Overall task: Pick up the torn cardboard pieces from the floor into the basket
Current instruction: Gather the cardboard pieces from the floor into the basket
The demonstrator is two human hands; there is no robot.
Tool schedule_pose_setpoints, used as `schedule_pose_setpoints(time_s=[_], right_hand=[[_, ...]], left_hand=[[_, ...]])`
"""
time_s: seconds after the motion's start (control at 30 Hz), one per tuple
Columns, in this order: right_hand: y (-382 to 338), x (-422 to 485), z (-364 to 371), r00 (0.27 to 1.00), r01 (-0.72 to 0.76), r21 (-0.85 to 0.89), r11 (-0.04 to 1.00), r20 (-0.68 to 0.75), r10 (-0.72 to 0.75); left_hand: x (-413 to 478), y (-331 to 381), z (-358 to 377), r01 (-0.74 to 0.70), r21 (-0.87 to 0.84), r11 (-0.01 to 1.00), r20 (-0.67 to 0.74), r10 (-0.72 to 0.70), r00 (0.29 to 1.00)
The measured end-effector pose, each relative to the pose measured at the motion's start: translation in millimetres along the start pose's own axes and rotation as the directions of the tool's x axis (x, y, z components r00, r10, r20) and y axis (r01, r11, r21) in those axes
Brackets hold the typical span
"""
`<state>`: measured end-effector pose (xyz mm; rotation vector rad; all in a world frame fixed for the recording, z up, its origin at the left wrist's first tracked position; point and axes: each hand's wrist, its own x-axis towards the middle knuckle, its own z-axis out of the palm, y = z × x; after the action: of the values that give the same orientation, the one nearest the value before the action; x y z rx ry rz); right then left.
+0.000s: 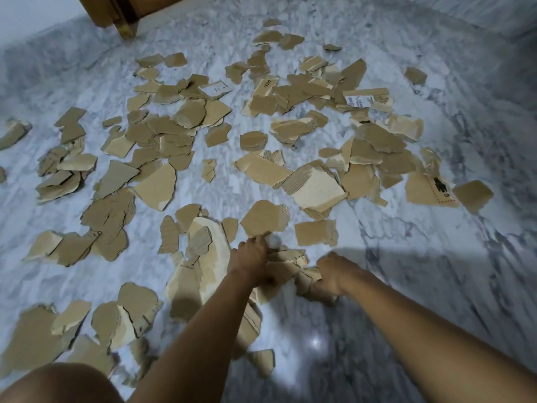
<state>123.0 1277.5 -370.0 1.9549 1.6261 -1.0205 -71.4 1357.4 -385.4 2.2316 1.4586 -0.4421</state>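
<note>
Several torn brown cardboard pieces (315, 187) lie scattered over the grey-white marble floor (436, 257). My left hand (251, 254) is closed on a flat torn piece (263, 218) that sticks up from its fingers, with more scraps bunched beneath it. My right hand (334, 274) grips a crumpled bunch of cardboard pieces (302, 274) between the two hands, low near the floor. No basket is in view.
A wooden furniture leg or door frame (122, 16) stands at the far left back. My bare knee (58, 385) shows at the bottom left. Dense cardboard piles lie left (107, 216) and far right (377, 141); bare marble lies to my right.
</note>
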Motion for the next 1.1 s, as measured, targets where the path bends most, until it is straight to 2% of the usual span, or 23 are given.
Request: schedule_pose_setpoints(time_s=[0.1, 0.23, 0.3, 0.37, 0.47, 0.57, 0.67, 0.8, 0.9, 0.97, 1.03, 1.1], right_hand=[[12, -1, -27, 0.998, -0.021, 0.048, 0.999, 0.055, 0.018], [18, 4, -84, 0.987, 0.009, 0.146, 0.989, -0.157, 0.015], [12, 12, -94, 0.988, 0.033, 0.11, 0.993, -0.151, -0.016], [5, 22, -88, 0.99, 0.046, 0.001, 0.999, -0.136, -0.045], [5, 33, -67, 0.973, 0.037, -0.085, 0.996, -0.223, -0.055], [9, 40, -54, 0.96, 0.03, 0.035, 0.999, -0.279, -0.019], [12, 42, -52, 0.968, -0.034, 0.073, 0.997, -0.244, 0.051], [8, 40, -46, 0.957, -0.08, 0.15, 0.985, -0.266, 0.118], [6, 38, -43, 0.954, -0.103, 0.302, 0.948, -0.24, 0.18], [6, 37, -44, 0.951, -0.151, 0.262, 0.953, -0.225, 0.212], [4, 32, -46, 0.942, -0.187, 0.237, 0.953, -0.23, 0.242], [2, 31, -46, 0.941, -0.185, 0.287, 0.94, -0.225, 0.254]], left_hand=[[1, -3, -1, 0.048, -0.002, 0.999, 0.002, -0.048, 0.999], [3, -3, -15, -0.029, -0.13, 0.991, 0.113, 0.043, 0.993], [5, -6, -35, -0.056, -0.158, 0.986, 0.165, 0.083, 0.983], [17, -15, -57, -0.061, -0.115, 0.992, 0.193, 0.082, 0.978], [49, -24, -77, -0.041, -0.047, 0.998, 0.142, 0.047, 0.989], [79, -21, -65, -0.082, 0.08, 0.993, 0.086, 0.075, 0.993], [88, -13, -49, -0.073, 0.061, 0.995, 0.052, 0.07, 0.996], [81, -9, -53, -0.058, 0.092, 0.994, 0.01, 0.057, 0.998], [74, -7, -51, -0.061, -0.134, 0.989, 0.008, 0.063, 0.998], [68, -4, -50, -0.099, -0.28, 0.955, -0.028, 0.095, 0.995], [63, -3, -52, -0.114, -0.344, 0.932, -0.069, 0.097, 0.993], [61, -1, -53, -0.074, -0.348, 0.934, -0.072, 0.052, 0.996]])
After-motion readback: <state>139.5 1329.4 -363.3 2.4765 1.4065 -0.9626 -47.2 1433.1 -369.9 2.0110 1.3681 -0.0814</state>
